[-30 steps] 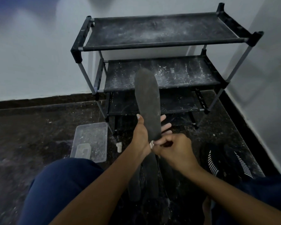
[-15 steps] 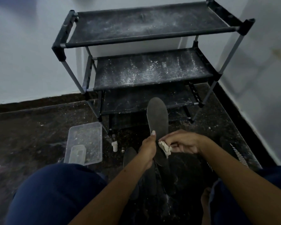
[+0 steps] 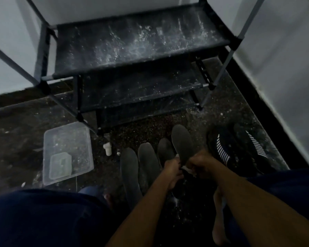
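Where the two hands meet, the left hand (image 3: 173,168) curls round the insole (image 3: 182,141) at its near part. The right hand (image 3: 202,164) pinches a pale cloth (image 3: 188,169) against it. The toe end juts out beyond both hands. Just left of the left hand lie three spare soles (image 3: 147,164). Right of the right hand sit shoes (image 3: 235,148), and farther ahead stands the rack (image 3: 132,47).

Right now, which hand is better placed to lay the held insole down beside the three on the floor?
Probably the left. The left hand grips the insole, and the three loose insoles lie just to its left. The right hand is busy pinching a pale cloth against the insole.
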`<move>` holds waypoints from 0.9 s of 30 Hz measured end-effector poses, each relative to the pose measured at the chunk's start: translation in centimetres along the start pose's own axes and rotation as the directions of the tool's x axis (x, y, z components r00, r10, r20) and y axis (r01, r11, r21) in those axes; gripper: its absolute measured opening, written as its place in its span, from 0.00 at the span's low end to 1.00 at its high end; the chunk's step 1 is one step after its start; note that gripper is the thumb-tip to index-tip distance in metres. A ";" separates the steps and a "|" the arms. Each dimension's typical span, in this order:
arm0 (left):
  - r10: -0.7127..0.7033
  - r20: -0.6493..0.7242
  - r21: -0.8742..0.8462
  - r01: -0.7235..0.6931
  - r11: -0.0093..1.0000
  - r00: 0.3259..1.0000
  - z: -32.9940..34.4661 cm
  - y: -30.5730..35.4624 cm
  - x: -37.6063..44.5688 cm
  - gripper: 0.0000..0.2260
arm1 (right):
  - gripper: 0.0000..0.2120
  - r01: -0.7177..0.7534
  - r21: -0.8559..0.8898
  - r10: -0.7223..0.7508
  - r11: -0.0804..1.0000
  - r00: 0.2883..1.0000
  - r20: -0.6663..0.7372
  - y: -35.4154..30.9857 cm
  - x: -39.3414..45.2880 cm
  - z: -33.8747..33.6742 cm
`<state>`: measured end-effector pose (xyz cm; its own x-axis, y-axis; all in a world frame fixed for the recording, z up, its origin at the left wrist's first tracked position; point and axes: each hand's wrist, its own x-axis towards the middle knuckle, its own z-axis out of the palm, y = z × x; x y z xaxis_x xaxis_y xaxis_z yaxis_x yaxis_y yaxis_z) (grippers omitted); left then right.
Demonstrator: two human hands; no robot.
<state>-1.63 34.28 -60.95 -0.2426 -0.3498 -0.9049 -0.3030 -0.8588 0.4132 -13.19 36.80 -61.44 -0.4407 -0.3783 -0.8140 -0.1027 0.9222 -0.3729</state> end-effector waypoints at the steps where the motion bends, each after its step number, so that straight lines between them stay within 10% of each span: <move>1: -0.012 -0.001 0.005 0.012 1.000 1.000 0.4 -0.5 0.8 0.21 | 0.10 -0.013 -0.003 0.013 1.000 1.000 -0.017 0.6 0.8 0.3; 8: -0.132 0.046 -0.069 0.135 0.988 0.990 2.2 -2.8 4.2 0.21 | 0.26 -0.097 -0.110 0.088 0.989 0.992 -0.088 4.2 4.7 2.1; 27: -0.245 0.136 -0.169 0.266 0.949 0.960 1.0 -6.7 7.6 0.36 | 0.09 -0.230 -0.235 0.224 0.944 0.973 -0.054 7.0 7.3 3.9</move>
<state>-2.37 37.79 -70.47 -0.2842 -0.0749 -0.9558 -0.1961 -0.9713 0.1344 -13.70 40.16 -71.74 -0.4997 -0.1574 -0.8518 -0.2051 0.9769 -0.0602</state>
